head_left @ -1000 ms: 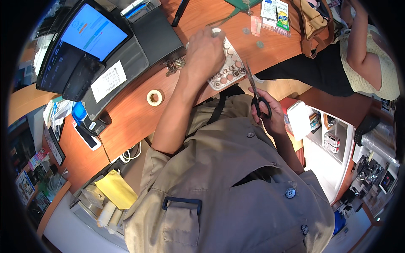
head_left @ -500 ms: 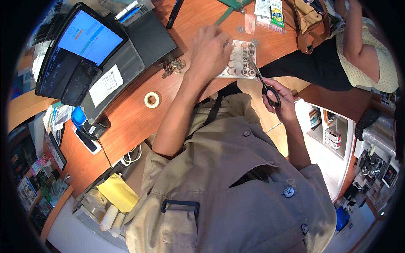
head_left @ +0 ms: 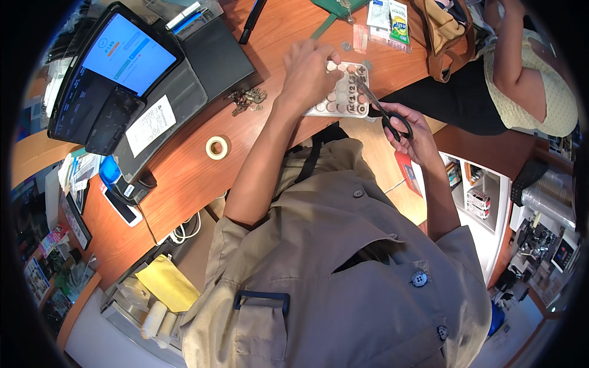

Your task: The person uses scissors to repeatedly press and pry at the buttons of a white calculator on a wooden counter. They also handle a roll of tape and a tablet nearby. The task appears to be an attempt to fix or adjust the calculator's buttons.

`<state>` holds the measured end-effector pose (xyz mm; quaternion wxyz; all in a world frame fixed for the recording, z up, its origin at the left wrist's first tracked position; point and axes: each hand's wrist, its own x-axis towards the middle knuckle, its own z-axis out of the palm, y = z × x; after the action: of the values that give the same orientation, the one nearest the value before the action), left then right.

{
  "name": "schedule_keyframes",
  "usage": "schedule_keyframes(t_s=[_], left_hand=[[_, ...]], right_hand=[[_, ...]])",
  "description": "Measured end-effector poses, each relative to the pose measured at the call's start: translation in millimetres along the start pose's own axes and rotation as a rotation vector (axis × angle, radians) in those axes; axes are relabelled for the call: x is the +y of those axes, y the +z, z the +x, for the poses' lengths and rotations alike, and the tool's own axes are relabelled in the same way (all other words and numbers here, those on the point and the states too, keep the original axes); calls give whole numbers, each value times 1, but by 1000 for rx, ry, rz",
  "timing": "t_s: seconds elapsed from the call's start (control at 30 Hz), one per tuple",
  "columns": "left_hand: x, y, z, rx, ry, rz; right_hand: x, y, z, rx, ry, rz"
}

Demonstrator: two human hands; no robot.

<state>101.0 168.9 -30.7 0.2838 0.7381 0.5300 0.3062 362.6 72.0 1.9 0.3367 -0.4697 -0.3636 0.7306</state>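
Note:
A white keypad with round keys, like a calculator or small keyboard, lies near the desk's front edge. My left hand is over its left part, covering some keys. The fingers are bent, thumb and forefinger close together at the upper keys; anything between them is too small to make out. My right hand grips a pair of scissors by the black handles. The blades point up and left, their tips over the keypad's right-hand keys.
Left of my left hand lies a small pile of metal pieces, with a tape roll nearer me. A tablet screen stands on a black box. Far right, a brown bag rests near another person's arm.
My left hand has shifted slightly, with its thumb and forefinger lifted a little at the upper keys. My right hand with the scissors has moved slightly right; the blades still reach the keypad.

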Motion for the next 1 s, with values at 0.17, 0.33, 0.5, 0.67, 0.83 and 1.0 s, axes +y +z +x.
schedule_keyframes(t_s=[0.17, 0.33, 0.5, 0.67, 0.83, 1.0], left_hand=[[0, -1, -1, -19, 11, 1], [-1, -1, 0, -27, 9, -1], [-1, -2, 0, -41, 0, -6], [1, -3, 0, -47, 7, -1], [2, -4, 0, -56, 5, 7], [2, -3, 0, -42, 19, 14]], right_hand=[[-9, 0, 2, -14, 19, -125], [-10, 2, 6, -17, 24, -260], [-9, -2, 11, -23, 22, -377], [-7, -8, 13, -25, 12, -417], [-3, -12, 14, -31, 6, -433], [-2, -15, 16, -4, 21, -419]])
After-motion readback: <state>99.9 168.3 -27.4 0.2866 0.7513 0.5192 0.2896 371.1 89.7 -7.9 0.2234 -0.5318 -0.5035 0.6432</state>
